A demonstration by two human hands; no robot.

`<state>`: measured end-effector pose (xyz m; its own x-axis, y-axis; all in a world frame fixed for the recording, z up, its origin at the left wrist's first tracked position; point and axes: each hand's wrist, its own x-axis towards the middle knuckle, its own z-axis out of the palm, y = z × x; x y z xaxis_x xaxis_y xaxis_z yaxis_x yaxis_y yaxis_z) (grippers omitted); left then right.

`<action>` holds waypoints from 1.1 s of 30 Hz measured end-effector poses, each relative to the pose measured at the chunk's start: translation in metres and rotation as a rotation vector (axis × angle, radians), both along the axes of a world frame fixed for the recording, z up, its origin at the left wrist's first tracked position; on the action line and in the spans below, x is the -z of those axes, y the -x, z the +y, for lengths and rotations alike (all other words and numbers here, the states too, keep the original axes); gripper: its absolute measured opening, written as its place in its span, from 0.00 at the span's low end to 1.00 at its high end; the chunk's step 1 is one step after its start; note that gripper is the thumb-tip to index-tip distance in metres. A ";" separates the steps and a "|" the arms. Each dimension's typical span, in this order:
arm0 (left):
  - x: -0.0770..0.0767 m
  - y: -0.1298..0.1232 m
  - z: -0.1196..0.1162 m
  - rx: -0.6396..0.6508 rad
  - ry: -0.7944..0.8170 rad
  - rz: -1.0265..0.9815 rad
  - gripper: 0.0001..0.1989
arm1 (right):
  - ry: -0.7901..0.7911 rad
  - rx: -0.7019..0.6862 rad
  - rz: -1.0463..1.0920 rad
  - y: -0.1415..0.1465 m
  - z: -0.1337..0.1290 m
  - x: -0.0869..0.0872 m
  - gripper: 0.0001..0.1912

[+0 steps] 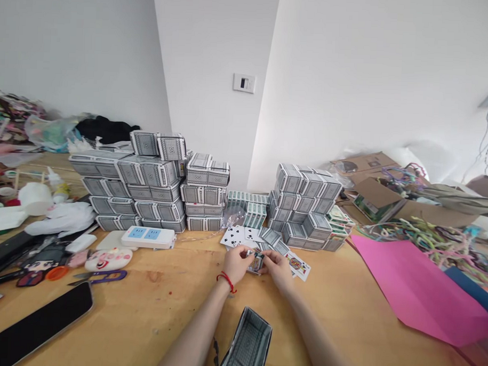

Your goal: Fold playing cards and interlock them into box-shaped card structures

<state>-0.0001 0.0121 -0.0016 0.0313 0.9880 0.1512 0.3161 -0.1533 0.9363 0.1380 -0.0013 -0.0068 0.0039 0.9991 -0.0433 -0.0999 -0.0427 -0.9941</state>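
Observation:
My left hand, with a red string bracelet on its wrist, and my right hand meet over the middle of the table. Pinched between the fingertips of both are playing cards with a colourful face; how many, I cannot tell. Just beyond lie loose playing cards, some face up and others with grey backs showing. A face card rests right of my right hand. Between my forearms, an open-topped box made of grey-backed cards stands close to me.
Stacked card blocks rise at the back left, with another stack at the back right. Green-and-white card packs lie between them. Scissors, a phone and a power strip are left; pink paper lies right.

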 end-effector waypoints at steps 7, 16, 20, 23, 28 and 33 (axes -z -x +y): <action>0.004 0.004 0.003 0.099 0.009 -0.052 0.12 | 0.021 0.027 0.009 -0.001 0.001 0.001 0.10; 0.000 0.007 0.005 0.155 0.055 -0.054 0.16 | -0.002 0.009 -0.001 -0.003 -0.005 -0.006 0.10; 0.003 0.002 0.004 0.068 0.028 0.003 0.14 | -0.042 0.001 -0.019 -0.003 -0.005 -0.004 0.13; 0.005 0.000 0.004 0.018 0.007 0.035 0.13 | -0.055 0.001 -0.049 -0.004 -0.005 -0.002 0.16; 0.009 -0.001 0.004 -0.017 -0.002 0.022 0.09 | -0.102 0.009 -0.087 -0.002 -0.004 -0.001 0.18; 0.008 -0.001 0.002 0.015 -0.047 -0.050 0.09 | -0.227 0.055 -0.288 0.001 -0.004 0.007 0.18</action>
